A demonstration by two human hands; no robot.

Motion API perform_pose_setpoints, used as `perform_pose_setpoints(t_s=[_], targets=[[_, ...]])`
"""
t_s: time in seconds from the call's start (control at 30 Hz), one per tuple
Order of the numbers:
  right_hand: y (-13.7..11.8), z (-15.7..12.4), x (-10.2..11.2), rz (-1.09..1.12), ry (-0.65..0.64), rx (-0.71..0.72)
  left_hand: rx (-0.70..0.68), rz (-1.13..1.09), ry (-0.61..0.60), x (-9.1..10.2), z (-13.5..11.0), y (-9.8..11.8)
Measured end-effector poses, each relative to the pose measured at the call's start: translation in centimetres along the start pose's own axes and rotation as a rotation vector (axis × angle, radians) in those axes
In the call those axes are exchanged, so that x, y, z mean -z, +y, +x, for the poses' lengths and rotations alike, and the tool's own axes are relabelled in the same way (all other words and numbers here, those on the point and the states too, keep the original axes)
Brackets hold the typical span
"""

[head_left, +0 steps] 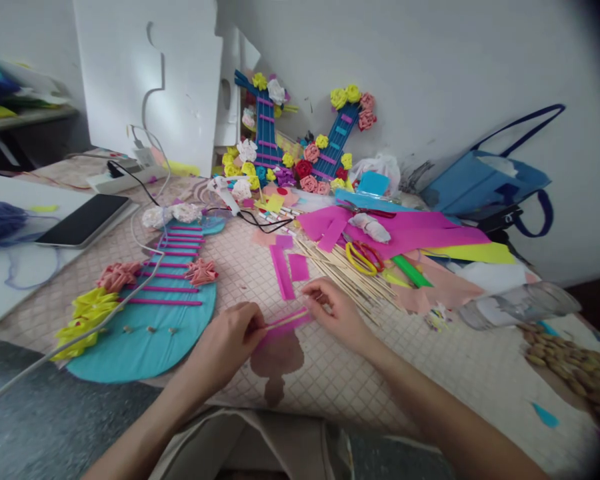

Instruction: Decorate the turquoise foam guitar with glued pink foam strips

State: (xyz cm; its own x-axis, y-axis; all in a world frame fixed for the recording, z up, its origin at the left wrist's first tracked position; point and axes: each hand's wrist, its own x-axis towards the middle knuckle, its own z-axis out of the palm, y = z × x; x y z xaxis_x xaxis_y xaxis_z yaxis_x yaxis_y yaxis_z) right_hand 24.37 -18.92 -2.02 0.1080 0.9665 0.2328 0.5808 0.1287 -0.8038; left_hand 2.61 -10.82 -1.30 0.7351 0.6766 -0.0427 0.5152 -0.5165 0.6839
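A narrow strip of magenta paper (289,318) with a thin pale wooden stick lying along it spans the space between my hands. My left hand (237,330) pinches its left end. At its right end, the fingers of my right hand (334,312) close around the stick and paper. Beyond the hands lie a longer magenta strip (281,273) and a small magenta rectangle (299,267). To the left rests a turquoise guitar-shaped piece (145,350) crossed by magenta-wrapped sticks (165,302), with yellow, pink and white paper flowers at its edges.
Loose wooden sticks (350,277), yellow-handled scissors (360,259) and magenta paper sheets (420,230) spread across the right side. A glue gun (225,193), flowered instruments (330,143) and a blue bag (480,187) stand behind. A clear jar (520,303) lies at right; a phone (85,220) at left.
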Motion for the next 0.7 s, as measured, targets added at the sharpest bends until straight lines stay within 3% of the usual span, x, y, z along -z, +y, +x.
perform_pose_setpoints(t_s=[0.1, 0.2, 0.3, 0.43, 0.57, 0.7], targets=[[0.1, -0.1, -0.1, -0.057, 0.026, 0.006, 0.052, -0.104, 0.144, 0.6, -0.3, -0.9], [0.2, -0.6, -0.9, -0.177, -0.127, 0.055, 0.087, -0.141, 0.283, 0.8, 0.1, -1.4], [0.4, -0.7, -1.5, -0.324, -0.226, 0.127, 0.093, -0.128, 0.315, 0.6, 0.9, -1.4], [0.8, 0.4, -0.4, -0.474, -0.112, 0.113, 0.089, -0.120, 0.338, 0.2, 2.1, -1.2], [1.0, 4.0, 1.3, -0.461, 0.036, 0.111, 0.076, -0.118, 0.357, -0.3, 2.8, -1.6], [1.0, 10.7, 0.9, -0.419, 0.091, 0.179, 0.044, -0.037, 0.396, -1.1, 3.1, -2.2]])
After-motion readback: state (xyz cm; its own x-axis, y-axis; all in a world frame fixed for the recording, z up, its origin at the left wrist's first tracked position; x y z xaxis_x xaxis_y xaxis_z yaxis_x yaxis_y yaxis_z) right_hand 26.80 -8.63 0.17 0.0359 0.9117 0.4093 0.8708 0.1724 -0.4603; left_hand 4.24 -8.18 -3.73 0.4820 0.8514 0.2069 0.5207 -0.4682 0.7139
